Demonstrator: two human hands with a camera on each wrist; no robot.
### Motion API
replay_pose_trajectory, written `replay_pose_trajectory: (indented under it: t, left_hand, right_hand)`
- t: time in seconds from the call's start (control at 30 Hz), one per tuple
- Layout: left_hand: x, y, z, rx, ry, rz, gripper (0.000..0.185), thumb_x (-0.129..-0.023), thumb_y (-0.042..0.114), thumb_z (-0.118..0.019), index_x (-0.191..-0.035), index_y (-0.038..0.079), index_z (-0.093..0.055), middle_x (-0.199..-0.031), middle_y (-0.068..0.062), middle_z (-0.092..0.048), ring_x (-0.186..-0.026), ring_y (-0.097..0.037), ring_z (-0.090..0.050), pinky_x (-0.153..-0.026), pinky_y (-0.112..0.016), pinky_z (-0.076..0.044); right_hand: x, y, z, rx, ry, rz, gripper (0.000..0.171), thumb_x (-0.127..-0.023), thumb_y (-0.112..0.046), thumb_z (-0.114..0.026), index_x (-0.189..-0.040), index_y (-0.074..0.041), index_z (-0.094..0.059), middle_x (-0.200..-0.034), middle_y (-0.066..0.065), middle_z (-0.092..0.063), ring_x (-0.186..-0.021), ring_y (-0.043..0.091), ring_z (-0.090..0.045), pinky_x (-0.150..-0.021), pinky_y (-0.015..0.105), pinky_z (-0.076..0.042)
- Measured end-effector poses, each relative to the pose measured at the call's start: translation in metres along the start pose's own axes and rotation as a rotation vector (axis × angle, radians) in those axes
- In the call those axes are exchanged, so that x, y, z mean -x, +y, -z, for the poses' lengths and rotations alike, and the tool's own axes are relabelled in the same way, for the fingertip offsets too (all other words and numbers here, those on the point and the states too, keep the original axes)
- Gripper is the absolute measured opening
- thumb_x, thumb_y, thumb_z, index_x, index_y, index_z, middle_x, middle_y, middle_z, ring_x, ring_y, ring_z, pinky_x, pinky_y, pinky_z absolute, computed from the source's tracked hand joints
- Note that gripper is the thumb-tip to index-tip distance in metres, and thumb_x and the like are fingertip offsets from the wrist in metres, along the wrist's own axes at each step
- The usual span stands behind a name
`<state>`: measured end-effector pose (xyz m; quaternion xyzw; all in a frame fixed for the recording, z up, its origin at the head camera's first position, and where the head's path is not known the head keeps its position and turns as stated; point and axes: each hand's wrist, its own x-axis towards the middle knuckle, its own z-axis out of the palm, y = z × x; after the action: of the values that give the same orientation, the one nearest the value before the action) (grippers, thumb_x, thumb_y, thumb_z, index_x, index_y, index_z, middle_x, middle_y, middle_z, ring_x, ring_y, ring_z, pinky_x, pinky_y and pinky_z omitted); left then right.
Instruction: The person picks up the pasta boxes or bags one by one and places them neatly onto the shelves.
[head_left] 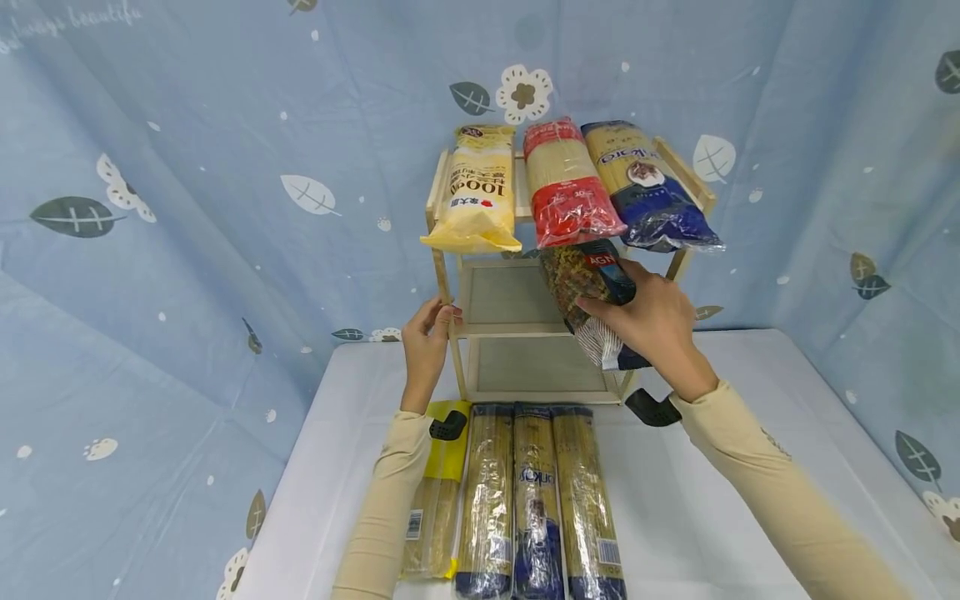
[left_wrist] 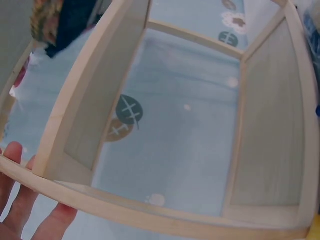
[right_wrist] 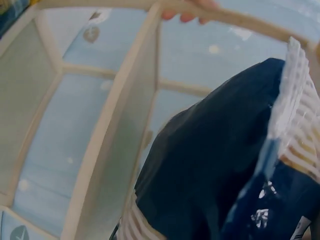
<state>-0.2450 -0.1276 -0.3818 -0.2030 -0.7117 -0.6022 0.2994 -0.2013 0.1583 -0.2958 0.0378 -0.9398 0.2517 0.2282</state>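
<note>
A: Why is the left hand [head_left: 425,342] gripping the rack [head_left: 540,397] like that?

B: It's probably steadying the frame; the thumb and fingers [left_wrist: 55,220] are curling round the left post [head_left: 438,267]; small gaps are showing between the fingertips, and they're holding nothing but wood.

A: And the right hand [head_left: 663,325]?

B: It's clamping a pasta bag [head_left: 573,287]; the thumb is pressing the printed side while the other fingers are gripping the right edge; bag is filling the space between them, so they're standing as far apart as it's forcing them; some fingertips are hiding behind it, and I can't tell how those are lying.

A: Where exactly is the bag?

B: It's tilting at the rack's right side, below the red packet [head_left: 566,171] and in front of the middle shelf [head_left: 517,330]; whether it's touching that shelf, I can't tell.

A: What about the rest?

B: The yellow bag [head_left: 480,179], the red packet and the blue packet [head_left: 645,179] are lying left to right on the top shelf [head_left: 686,175], ends facing near, perhaps for fitting side by side; four long packets [head_left: 487,492] are lying in a row on the table [head_left: 697,467], on the rack's near side, presumably for easy reaching.
</note>
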Motion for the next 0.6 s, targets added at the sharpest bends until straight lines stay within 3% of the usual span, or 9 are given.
replay_pose_trajectory:
  t: [0.13,0.27,0.43,0.5,0.6]
  left_hand:
    - [0.001,-0.003,0.001,0.012,0.001,0.01,0.018,-0.095,-0.001,-0.053,-0.106,-0.011,-0.063,-0.089,-0.028,-0.066,-0.078,-0.042,-0.065,-0.063,-0.046,-0.051]
    - [0.003,-0.004,0.001,0.012,-0.006,0.015,0.018,-0.095,-0.002,-0.053,-0.107,-0.011,-0.063,-0.089,-0.027,-0.066,-0.078,-0.041,-0.065,-0.063,-0.049,-0.051]
    - [0.002,-0.003,0.001,-0.004,-0.01,-0.001,0.017,-0.094,-0.003,-0.053,-0.107,-0.01,-0.064,-0.089,-0.027,-0.067,-0.079,-0.04,-0.065,-0.064,-0.043,-0.05]
    - [0.001,-0.002,0.001,-0.011,-0.012,-0.003,0.017,-0.094,-0.003,-0.054,-0.107,-0.009,-0.064,-0.089,-0.027,-0.067,-0.079,-0.04,-0.065,-0.066,-0.039,-0.05]
    - [-0.001,-0.002,0.001,-0.016,-0.013,0.002,0.018,-0.094,-0.002,-0.054,-0.108,-0.009,-0.063,-0.089,-0.026,-0.067,-0.082,-0.039,-0.065,-0.068,-0.033,-0.049]
  right_hand:
    - [-0.025,0.003,-0.013,0.023,-0.05,-0.033,0.077,-0.079,-0.052,-0.069,-0.137,-0.006,-0.049,-0.07,0.017,-0.057,-0.061,0.032,-0.052,-0.045,0.041,-0.037]
    - [-0.043,0.012,-0.027,0.032,-0.047,-0.07,0.08,-0.079,-0.047,-0.071,-0.14,-0.004,-0.041,-0.087,0.027,-0.06,-0.074,0.043,-0.058,-0.059,0.056,-0.048]
    - [-0.056,0.019,-0.044,0.088,-0.109,-0.175,0.095,-0.081,-0.048,-0.068,-0.149,-0.003,-0.019,-0.125,0.041,-0.038,-0.097,0.059,-0.049,-0.077,0.068,-0.042]
    - [-0.059,0.019,-0.05,0.113,-0.135,-0.203,0.098,-0.081,-0.049,-0.066,-0.149,-0.001,-0.015,-0.131,0.042,-0.03,-0.104,0.062,-0.044,-0.081,0.069,-0.039]
    - [-0.064,0.018,-0.057,0.134,-0.148,-0.221,0.098,-0.081,-0.05,-0.066,-0.147,0.002,-0.016,-0.131,0.041,-0.03,-0.112,0.062,-0.038,-0.082,0.07,-0.038]
